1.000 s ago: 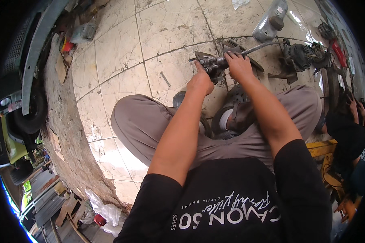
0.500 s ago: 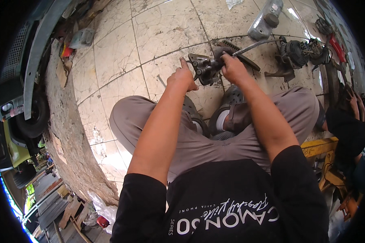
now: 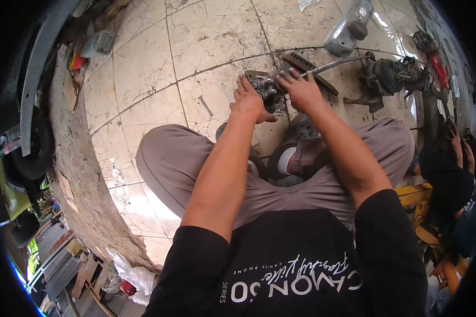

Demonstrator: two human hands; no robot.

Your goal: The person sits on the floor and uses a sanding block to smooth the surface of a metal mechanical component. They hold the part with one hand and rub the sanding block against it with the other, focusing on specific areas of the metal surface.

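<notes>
Between my two hands is a dark, greasy metal housing with a flat mounting flange (image 3: pixel 268 91), just beyond my shoes; its exact kind is unclear. My left hand (image 3: pixel 247 102) grips its left side, fingers stretched along the flange and thumb reaching round the near side. My right hand (image 3: pixel 304 94) lies over the right end of the housing, fingers bent across its top and hiding much of it. Right behind that hand are a dark, bristled brush-like piece (image 3: pixel 301 62) and a grey metal rod (image 3: pixel 333 64). A small bolt-like metal piece (image 3: pixel 205 105) lies left of my left hand.
An alternator (image 3: pixel 384 75) and other dark engine parts lie to the right. Behind them is a grey metal tank with a round cap (image 3: pixel 349 30). A vehicle wheel (image 3: pixel 37 153) stands at far left, a yellow frame (image 3: pixel 413 194) at right near another person's arm (image 3: pixel 457 142).
My left hand has shifted right and opened its fingers from a pointing pose onto the housing. My right hand's fingers have spread over the housing's top. The view has shifted slightly.
</notes>
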